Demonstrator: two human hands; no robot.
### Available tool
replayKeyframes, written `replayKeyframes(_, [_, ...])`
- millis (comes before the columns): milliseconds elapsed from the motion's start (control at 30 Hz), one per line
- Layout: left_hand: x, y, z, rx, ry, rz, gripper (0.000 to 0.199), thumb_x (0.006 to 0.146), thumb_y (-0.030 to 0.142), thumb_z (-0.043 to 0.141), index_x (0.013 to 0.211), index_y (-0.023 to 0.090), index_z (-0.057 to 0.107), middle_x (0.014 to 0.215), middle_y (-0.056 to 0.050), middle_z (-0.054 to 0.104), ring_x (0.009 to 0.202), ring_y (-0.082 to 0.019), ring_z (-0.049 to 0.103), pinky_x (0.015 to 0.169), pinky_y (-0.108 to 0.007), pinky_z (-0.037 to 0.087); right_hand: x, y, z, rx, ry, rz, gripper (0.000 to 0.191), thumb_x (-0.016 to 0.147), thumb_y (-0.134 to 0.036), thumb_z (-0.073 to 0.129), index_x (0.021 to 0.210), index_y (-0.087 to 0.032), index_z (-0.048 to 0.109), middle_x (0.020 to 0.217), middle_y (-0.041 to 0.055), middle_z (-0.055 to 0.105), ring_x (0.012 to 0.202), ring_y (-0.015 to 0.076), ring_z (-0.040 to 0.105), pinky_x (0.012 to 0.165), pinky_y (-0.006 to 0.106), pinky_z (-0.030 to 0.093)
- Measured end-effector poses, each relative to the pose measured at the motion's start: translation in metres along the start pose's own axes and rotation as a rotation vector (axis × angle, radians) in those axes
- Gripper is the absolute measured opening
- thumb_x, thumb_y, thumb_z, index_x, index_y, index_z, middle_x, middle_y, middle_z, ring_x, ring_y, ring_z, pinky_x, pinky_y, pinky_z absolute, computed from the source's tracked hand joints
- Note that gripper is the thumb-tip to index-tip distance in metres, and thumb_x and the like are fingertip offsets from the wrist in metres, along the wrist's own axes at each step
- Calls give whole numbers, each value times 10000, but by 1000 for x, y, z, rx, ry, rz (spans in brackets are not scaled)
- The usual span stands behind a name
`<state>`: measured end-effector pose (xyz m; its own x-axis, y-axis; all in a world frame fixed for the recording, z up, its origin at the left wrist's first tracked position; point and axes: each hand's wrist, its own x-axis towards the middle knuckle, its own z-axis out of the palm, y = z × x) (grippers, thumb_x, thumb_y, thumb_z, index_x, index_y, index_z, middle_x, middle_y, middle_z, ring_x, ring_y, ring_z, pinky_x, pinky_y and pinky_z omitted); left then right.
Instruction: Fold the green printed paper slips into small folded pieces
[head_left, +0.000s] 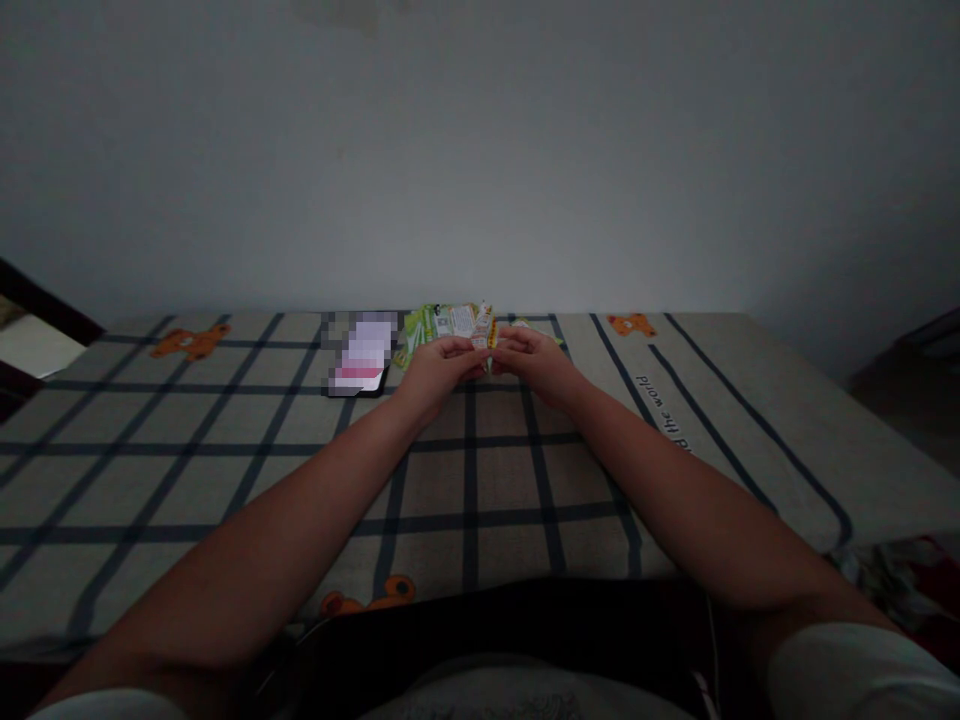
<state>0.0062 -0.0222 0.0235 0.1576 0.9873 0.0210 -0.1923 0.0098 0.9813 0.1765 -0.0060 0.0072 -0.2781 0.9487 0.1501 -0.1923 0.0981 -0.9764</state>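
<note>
Both hands meet over the far middle of the table. My left hand [442, 364] has its thumb and fingers pinched on the left side of a small printed packet [485, 326], whitish with yellow and red marks. From the other side, my right hand [531, 354] pinches the same packet, its fingertips close to those of the left. The packet looks creased and points upward; my fingers cover its lower part. Green packets [427, 324] with white printed areas lie just behind my left hand. A bit of green and white wrapping [551, 328] shows beyond my right hand.
A phone [367, 352] with a blurred-out screen lies left of the packets. The table wears a checked cloth [285, 480] with bear prints. A grey wall [480, 160] rises directly behind it. Dark chair parts [45, 295] stand at the left edge.
</note>
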Motion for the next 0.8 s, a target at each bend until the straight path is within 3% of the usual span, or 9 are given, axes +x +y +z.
replayKeyframes(100, [2, -1, -1, -4, 1, -6, 339, 544, 369, 901, 708, 156, 693, 754, -24, 687, 687, -119, 616, 738, -284, 536, 0, 0, 0, 17, 13, -4, 438, 660, -416, 844, 1004, -201, 678, 867, 18, 733, 727, 133, 659, 747, 318, 567])
replayKeyframes(300, [3, -5, -2, 12, -20, -12, 344, 558, 367, 897, 740, 149, 703, 803, -32, 709, 723, -124, 630, 761, -291, 539, 2, -1, -2, -14, 111, -42, 375, 645, -468, 842, 807, -176, 671, 754, 5, 707, 679, 114, 643, 724, 296, 561])
replayKeyframes(467, [3, -2, 0, -66, 48, 60, 411, 602, 381, 878, 910, 153, 729, 950, -60, 744, 840, -157, 671, 822, -316, 550, 2, -2, -3, -24, 112, -61, 405, 640, -464, 851, 867, -184, 666, 772, 4, 718, 679, 119, 653, 707, 293, 565])
replayKeyframes(800, [4, -1, -2, -68, 59, 51, 339, 575, 359, 891, 767, 136, 721, 791, -36, 719, 725, -118, 641, 774, -282, 537, 1, -4, -3, -71, 70, -135, 400, 658, -472, 840, 861, -199, 630, 760, -13, 697, 690, 119, 655, 689, 284, 568])
